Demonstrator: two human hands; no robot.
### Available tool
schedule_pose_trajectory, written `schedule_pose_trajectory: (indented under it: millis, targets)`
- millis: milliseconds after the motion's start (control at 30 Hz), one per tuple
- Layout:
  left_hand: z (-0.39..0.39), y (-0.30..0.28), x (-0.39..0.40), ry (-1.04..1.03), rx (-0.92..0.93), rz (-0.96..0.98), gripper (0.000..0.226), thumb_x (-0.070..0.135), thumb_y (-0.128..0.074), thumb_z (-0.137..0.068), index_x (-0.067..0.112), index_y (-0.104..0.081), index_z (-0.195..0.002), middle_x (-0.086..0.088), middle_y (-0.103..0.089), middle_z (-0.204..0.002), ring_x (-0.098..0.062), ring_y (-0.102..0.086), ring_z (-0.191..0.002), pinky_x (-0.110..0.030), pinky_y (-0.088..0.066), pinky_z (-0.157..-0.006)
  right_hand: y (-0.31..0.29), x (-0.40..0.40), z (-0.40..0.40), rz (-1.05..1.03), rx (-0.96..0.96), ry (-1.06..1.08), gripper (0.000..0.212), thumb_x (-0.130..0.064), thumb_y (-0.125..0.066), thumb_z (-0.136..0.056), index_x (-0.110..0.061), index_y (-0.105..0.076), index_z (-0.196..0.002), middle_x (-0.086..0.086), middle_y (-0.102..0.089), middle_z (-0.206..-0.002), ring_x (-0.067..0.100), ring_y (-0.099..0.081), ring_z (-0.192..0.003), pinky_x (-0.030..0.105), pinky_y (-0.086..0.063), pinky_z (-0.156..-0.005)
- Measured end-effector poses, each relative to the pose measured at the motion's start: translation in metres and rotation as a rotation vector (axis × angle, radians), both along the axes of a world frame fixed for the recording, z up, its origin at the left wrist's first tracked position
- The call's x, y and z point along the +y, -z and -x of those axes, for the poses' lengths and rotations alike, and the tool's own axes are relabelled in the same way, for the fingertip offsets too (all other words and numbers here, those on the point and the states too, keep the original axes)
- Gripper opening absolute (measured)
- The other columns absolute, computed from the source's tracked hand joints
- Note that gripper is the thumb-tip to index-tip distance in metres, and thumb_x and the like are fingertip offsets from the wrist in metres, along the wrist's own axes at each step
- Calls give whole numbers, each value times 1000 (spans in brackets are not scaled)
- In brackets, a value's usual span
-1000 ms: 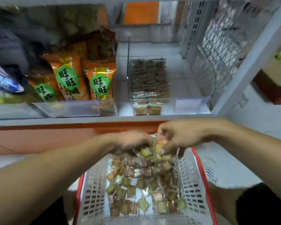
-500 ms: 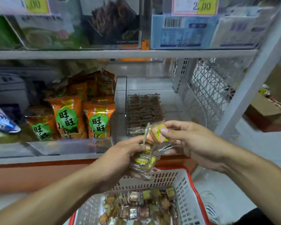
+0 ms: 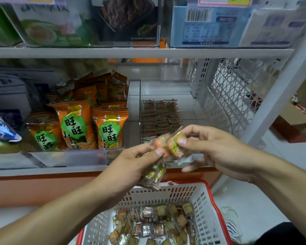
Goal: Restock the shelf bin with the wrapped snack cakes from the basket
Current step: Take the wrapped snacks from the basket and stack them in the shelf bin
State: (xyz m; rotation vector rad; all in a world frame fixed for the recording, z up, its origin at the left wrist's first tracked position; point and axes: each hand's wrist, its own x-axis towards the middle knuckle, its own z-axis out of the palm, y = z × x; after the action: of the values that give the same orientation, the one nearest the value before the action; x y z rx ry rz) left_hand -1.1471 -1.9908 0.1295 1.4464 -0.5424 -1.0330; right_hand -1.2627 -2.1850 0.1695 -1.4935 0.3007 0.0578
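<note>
Stocked store shelving, seen from above a white basket with red rim (image 3: 213, 195) on the floor below. On the middle shelf (image 3: 42, 168), three orange snack bags (image 3: 109, 128) with green labels upright at front left, more of the same packed behind; at right, a clear shelf bin (image 3: 166, 89) holding three rows of dark wrapped cakes (image 3: 160, 115), its front edge hidden behind the hands. White wire mesh divider (image 3: 228, 96) to the right of the bin. Boxed goods and price tags (image 3: 224, 0) on the shelf above.

Both hands raised between basket and bin. Left hand (image 3: 131, 167) curled round a bunch of wrapped snack cakes (image 3: 154, 175), thumb pressed on top, wrappers hanging below the fingers; exact number in the bunch unclear. Right hand (image 3: 217, 149) pinching one cake (image 3: 175, 145) between thumb and forefinger, touching the top of the left hand's bunch, remaining fingers loosely spread.

Dozens of loose cakes (image 3: 157, 225) lying in the basket, too many and too overlapped to count.
</note>
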Motion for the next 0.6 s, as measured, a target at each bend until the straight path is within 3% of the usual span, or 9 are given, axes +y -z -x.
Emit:
schedule_pose_trajectory:
  millis: [100,200,333,400,500,600]
  targets:
    - [1,-1,1,-9,8,-17,37,48,-69,-87,16,-76,-104,-23,-74,-102,-23,-70,-76,-32,-59,-63,1,6,0,103,-74,36,21,-27,-77,-78,-15,-69,-93,14,-75,-97,19,-70,-83,32,-59,-68]
    - [2,-2,2,6,58,-44,48,52,-70,-81,11,-74,-106,-18,-74,-96,-24,-70,-76,-38,-61,-66,0,7,2,212,-171,72,16,-23,-81,-77,-18,-70,-87,13,-75,-94,19,-68,-78,31,-56,-66]
    - [0,-5,1,-21,294,-45,39,47,-59,-92,21,-78,-113,-19,-75,-115,-34,-74,-97,-49,-62,-71,-4,3,10,884,-460,49,20,-19,-84,-78,-25,-70,-90,-10,-74,-105,12,-69,-100,33,-54,-87]
    - [-2,-6,1,15,359,-13,46,54,-52,-98,21,-76,-118,-18,-74,-121,-33,-74,-101,-49,-61,-73,-4,5,13,1042,-588,-28,16,-17,-81,-79,-21,-72,-92,-14,-71,-111,10,-65,-105,27,-51,-89]
    - [-3,-7,0,2,283,13,42,48,-65,-90,17,-78,-114,-15,-75,-118,-26,-75,-93,-44,-62,-70,-2,6,15,1059,-599,-106,12,-28,-78,-83,-23,-76,-94,-15,-71,-115,9,-64,-110,24,-51,-92]
    - [-3,-6,-2,-56,171,26,33,40,-70,-85,16,-78,-106,-13,-77,-106,-23,-74,-82,-44,-61,-69,-5,0,19,886,-373,-98,19,-41,-78,-79,-35,-77,-97,-14,-73,-110,9,-67,-107,29,-53,-91]
